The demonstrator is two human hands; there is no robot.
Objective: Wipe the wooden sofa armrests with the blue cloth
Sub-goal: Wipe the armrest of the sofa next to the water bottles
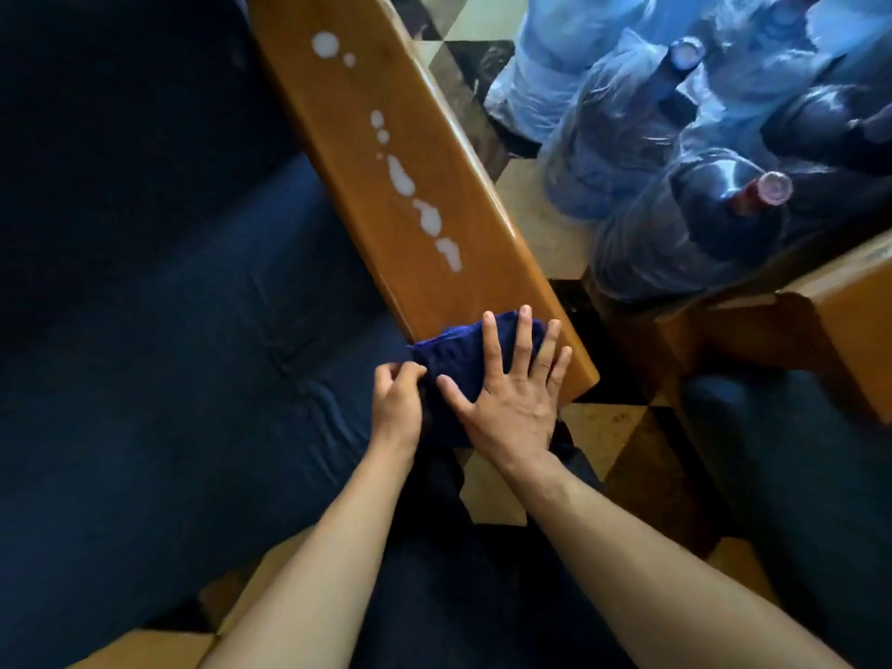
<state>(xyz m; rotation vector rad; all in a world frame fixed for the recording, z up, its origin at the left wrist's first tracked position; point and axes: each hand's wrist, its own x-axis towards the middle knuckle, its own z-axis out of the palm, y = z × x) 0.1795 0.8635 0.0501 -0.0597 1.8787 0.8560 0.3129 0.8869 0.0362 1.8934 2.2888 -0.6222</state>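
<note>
A long wooden armrest (338, 137) runs from the top centre down to the middle of the view, with a trail of white blotches (403, 176) along its top. The dark blue cloth (458, 359) lies folded over the armrest's near end. My right hand (511, 388) presses flat on the cloth with fingers spread. My left hand (398, 398) pinches the cloth's left edge beside the sofa seat.
The dark blue sofa cushion (169, 354) fills the left. Large water bottles wrapped in plastic (675, 152) stand on the checkered floor (598, 427) right of the armrest. A second wooden armrest (844, 311) and dark seat (791, 456) sit at the right.
</note>
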